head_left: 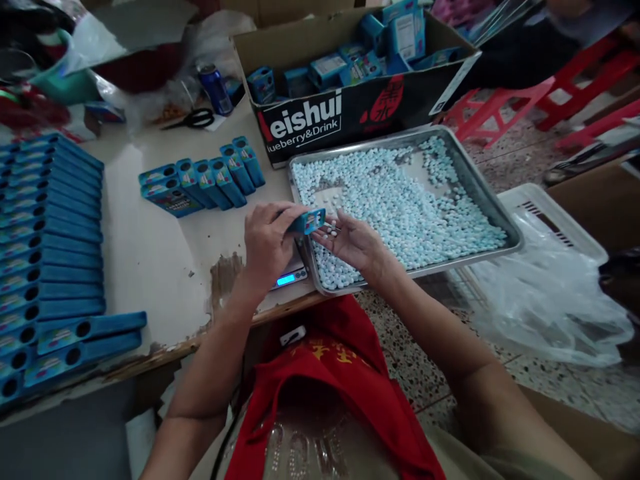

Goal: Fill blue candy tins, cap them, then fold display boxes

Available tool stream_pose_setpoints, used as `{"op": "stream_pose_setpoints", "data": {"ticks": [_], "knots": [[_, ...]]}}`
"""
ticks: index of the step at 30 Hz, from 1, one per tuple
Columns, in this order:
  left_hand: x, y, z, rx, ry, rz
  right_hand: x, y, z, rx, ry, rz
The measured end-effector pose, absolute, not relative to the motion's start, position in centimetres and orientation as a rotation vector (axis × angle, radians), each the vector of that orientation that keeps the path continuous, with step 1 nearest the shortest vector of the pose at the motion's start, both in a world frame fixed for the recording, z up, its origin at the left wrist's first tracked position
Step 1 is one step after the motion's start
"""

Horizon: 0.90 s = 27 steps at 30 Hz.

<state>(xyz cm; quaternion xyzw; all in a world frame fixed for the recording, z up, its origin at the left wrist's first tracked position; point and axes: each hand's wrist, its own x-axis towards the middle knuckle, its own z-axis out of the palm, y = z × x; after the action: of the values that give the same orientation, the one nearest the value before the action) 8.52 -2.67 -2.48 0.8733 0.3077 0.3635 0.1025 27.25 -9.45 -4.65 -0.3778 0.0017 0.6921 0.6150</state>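
Left hand (269, 243) clasps blue box (312, 221) — jutting past the grip, beside unclenched right hand (357, 245).

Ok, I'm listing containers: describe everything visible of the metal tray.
The metal tray is shallow and silvery, with raised walls and rounded corners. It lies in front of the black carton, its right end reaching past the table. Pale blue and white pellets cover much of its floor, leaving bare patches. The right hand is over its near left part; contact is unclear.
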Motion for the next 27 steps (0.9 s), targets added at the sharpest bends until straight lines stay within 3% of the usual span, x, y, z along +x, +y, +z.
{"op": "stream_pose_setpoints", "data": {"ticks": [11, 20, 27], "knots": [[2.6, -5.7, -7.3, 1.318, 1.092, 1.169, 28.6, -9.6, -5.2, -1.044, -0.132, 1.597], [0.0, -7.0, -8.3, 1.470, 1.069, 1.143, 26.6, -9.5, -2.7, -1.176, -0.526, 1.640], [-7.3, -8.6, -7.7, 1.606, 1.353, 1.267, 27.5, -9.6, -1.4, -1.404, -0.554, 1.669]]}}
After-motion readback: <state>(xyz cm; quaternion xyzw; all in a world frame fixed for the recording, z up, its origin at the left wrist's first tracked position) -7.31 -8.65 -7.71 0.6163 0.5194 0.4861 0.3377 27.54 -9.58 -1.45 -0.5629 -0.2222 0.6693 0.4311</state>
